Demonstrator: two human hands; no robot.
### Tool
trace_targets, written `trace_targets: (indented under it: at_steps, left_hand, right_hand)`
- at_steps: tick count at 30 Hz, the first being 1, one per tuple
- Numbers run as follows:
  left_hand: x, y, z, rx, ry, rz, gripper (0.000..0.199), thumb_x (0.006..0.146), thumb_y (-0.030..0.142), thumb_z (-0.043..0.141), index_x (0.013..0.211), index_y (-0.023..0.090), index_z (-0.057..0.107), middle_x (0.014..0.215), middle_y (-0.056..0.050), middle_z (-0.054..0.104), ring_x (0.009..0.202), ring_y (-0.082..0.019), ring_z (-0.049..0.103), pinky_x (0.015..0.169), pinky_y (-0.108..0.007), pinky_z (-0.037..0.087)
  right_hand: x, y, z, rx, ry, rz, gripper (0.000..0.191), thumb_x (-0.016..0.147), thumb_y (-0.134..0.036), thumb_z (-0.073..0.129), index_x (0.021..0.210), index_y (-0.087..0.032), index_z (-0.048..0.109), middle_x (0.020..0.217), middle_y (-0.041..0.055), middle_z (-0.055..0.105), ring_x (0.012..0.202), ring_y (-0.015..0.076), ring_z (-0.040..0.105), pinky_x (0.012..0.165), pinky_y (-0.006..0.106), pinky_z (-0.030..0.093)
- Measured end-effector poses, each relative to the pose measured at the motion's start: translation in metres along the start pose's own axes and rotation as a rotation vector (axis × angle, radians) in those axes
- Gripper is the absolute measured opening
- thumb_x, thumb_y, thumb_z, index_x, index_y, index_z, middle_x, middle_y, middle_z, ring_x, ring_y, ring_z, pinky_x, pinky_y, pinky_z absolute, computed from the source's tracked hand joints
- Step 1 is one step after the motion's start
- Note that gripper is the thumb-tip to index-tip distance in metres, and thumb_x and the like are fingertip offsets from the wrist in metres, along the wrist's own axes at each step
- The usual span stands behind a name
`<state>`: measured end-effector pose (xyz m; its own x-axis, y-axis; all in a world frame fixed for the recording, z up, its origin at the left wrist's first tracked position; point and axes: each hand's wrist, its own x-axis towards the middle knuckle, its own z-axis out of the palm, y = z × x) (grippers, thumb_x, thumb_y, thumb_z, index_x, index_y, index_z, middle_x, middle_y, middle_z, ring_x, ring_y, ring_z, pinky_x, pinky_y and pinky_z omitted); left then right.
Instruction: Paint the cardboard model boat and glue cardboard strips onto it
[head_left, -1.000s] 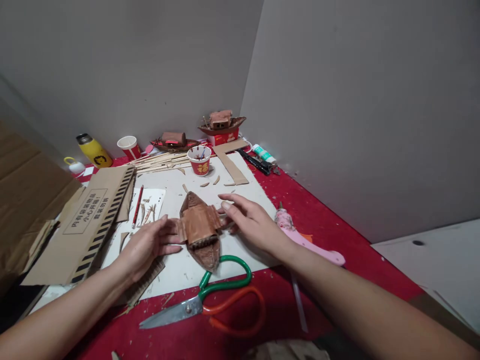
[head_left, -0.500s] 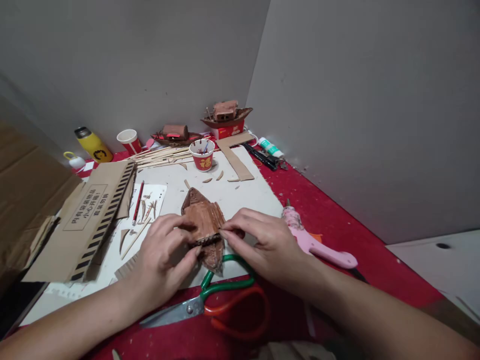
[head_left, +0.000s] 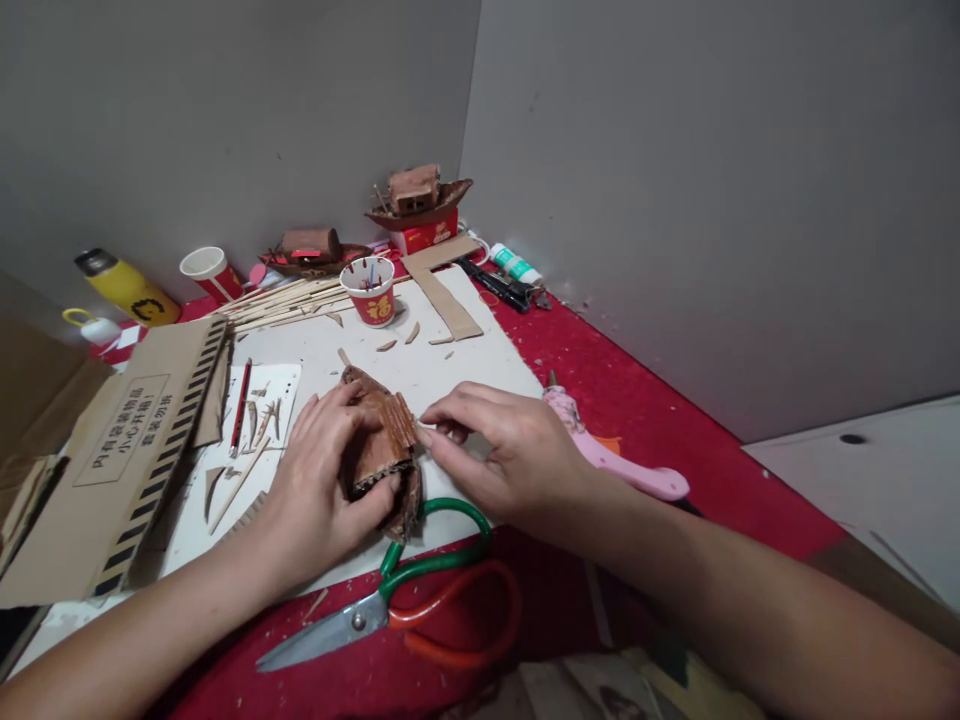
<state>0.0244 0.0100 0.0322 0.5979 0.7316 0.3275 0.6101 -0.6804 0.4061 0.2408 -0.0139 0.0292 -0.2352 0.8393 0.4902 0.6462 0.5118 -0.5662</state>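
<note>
A small brown cardboard boat (head_left: 386, 430) with a ridged roof lies between my hands on the white board. My left hand (head_left: 326, 475) grips its left side, with the thumb at the lower roof edge and the fingers over the top. Thumb and forefinger of my right hand (head_left: 480, 440) are pinched together just beside the roof's right edge; whatever they hold, if anything, is too small to make out. Below the boat lie scissors (head_left: 367, 615) with one green and one orange handle.
A pink glue gun (head_left: 622, 465) lies on the right. Behind stand a red paper cup (head_left: 373, 300), two finished boats, thin sticks, another cup and a yellow bottle (head_left: 131, 290). Printed cardboard (head_left: 127, 450) and a red pencil (head_left: 241, 405) are at left.
The view has shifted, moving most things left in the picture. My left hand now wraps further over the boat, which is tilted. My right fingertips have come slightly away from the roof edge.
</note>
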Motion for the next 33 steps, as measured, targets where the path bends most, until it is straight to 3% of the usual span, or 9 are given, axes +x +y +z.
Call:
trace_targets:
  at_steps: [7,19,24,33]
  left_hand:
    - [0.004,0.001,0.005,-0.071,-0.045,-0.104,0.037,0.081,0.028,0.066,0.113,0.025,0.047,0.136,-0.016,0.059,0.141,-0.034,0.044,0.11,-0.059,0.039]
    - [0.005,-0.001,0.011,-0.027,0.029,-0.046,0.036,0.08,0.026,0.065,0.112,0.021,0.049,0.13,-0.018,0.062,0.129,-0.036,0.055,0.103,-0.056,0.044]
    - [0.008,-0.001,0.013,0.015,0.04,-0.008,0.037,0.079,0.025,0.065,0.112,0.023,0.049,0.126,-0.014,0.065,0.127,-0.035,0.056,0.107,-0.055,0.041]
    - [0.005,-0.004,0.017,0.002,0.071,0.006,0.036,0.078,0.026,0.065,0.11,0.022,0.049,0.123,-0.015,0.065,0.127,-0.034,0.057,0.109,-0.056,0.039]
  right_hand:
    - [0.003,0.008,0.006,-0.006,-0.028,0.086,0.014,0.092,-0.024,0.058,0.094,-0.018,0.07,0.086,0.0059,0.072,0.077,0.017,0.066,0.072,0.027,0.049]
    - [0.002,0.008,0.003,0.0,-0.043,0.097,0.018,0.093,-0.026,0.057,0.096,-0.015,0.071,0.086,0.0062,0.071,0.077,0.0179,0.066,0.071,0.028,0.048]
    - [0.002,0.006,0.002,-0.005,-0.085,0.124,0.014,0.091,-0.025,0.059,0.095,-0.017,0.07,0.086,0.0047,0.071,0.078,0.0173,0.065,0.072,0.027,0.047]
    - [-0.004,-0.003,0.005,-0.175,-0.191,-0.091,0.005,0.089,-0.019,0.062,0.085,-0.02,0.065,0.079,0.0019,0.068,0.074,0.017,0.06,0.065,0.028,0.038]
